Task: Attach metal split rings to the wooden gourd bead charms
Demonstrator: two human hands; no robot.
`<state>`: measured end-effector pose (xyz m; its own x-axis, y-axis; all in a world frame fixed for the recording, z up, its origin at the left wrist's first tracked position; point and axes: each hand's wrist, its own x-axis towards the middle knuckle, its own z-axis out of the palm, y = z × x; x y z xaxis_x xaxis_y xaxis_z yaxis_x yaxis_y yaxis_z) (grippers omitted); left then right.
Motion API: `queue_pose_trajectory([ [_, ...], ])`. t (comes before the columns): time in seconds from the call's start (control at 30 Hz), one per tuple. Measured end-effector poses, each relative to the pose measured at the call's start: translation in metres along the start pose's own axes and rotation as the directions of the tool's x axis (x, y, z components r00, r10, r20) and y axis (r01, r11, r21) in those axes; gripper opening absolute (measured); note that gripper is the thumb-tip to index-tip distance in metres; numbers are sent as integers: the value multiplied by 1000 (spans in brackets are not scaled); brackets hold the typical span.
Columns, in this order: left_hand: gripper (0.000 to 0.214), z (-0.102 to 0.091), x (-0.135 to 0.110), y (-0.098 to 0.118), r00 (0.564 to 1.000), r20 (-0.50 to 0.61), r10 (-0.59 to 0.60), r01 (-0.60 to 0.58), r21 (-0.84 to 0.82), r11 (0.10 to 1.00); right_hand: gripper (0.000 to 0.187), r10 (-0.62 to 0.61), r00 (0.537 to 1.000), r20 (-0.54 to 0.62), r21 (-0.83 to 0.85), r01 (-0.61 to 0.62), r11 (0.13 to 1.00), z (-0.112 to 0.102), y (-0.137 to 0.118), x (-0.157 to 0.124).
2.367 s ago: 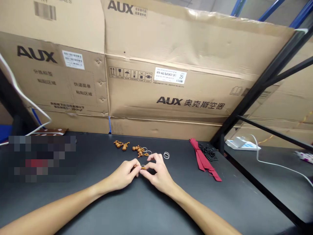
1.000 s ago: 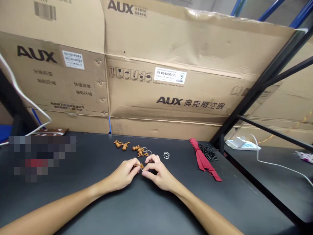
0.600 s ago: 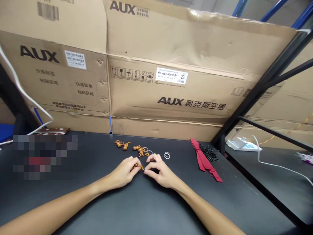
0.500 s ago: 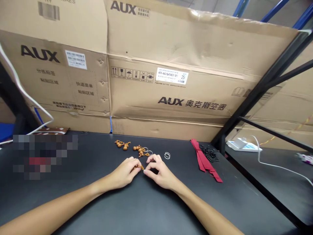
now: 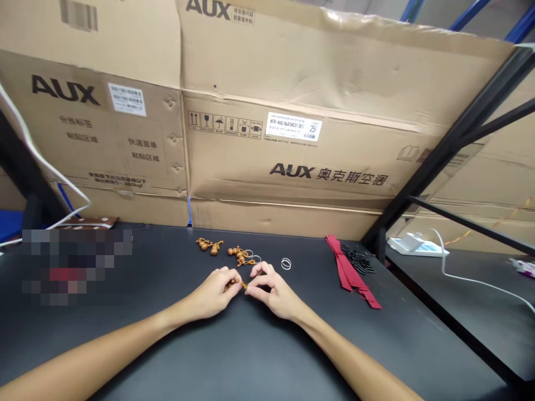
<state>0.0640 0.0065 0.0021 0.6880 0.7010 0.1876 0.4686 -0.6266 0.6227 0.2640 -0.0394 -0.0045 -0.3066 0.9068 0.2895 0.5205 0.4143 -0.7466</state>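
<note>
My left hand [image 5: 214,293] and my right hand [image 5: 271,289] meet fingertip to fingertip low over the black table [image 5: 234,356]. Between them is a small brown wooden gourd charm [image 5: 234,285], pinched by my left fingers. My right thumb and forefinger are pinched at its end, on something too small to make out. Just behind the hands lie more gourd charms [image 5: 210,245], a cluster of charms with metal rings [image 5: 242,256], and a loose metal key ring [image 5: 286,263].
Red ribbons [image 5: 349,273] and a heap of small black parts [image 5: 357,259] lie to the right. Large AUX cardboard boxes [image 5: 292,139] wall off the back. A black rack post [image 5: 438,150] slants at right, with a white device and cable [image 5: 413,244] beyond it.
Both hands stay together on the charm; my right hand has drawn slightly closer to the left and its fingers have curled tighter. The view has shifted a little.
</note>
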Motion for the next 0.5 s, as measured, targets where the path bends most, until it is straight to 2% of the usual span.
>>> queue_pose_trajectory([
  [0.17, 26, -5, 1, 2, 998, 55, -43, 47, -78, 996, 18, 1, 1000, 28, 23, -2, 1000, -3, 1, 1],
  [0.23, 26, -7, 1, 3, 997, 77, -25, 35, -127, 991, 21, 14, 1000, 25, 25, -15, 1000, -4, 0, 1],
  [0.37, 20, -8, -2, 5, 997, 60, 42, -25, -257, 966, 22, 4, 1000, 15, 27, -5, 1000, -3, -2, 0],
  [0.5, 22, -8, -2, 8, 998, 57, 19, -1, -298, 954, 21, -23, 999, 35, 28, 22, 999, -1, -2, -1],
])
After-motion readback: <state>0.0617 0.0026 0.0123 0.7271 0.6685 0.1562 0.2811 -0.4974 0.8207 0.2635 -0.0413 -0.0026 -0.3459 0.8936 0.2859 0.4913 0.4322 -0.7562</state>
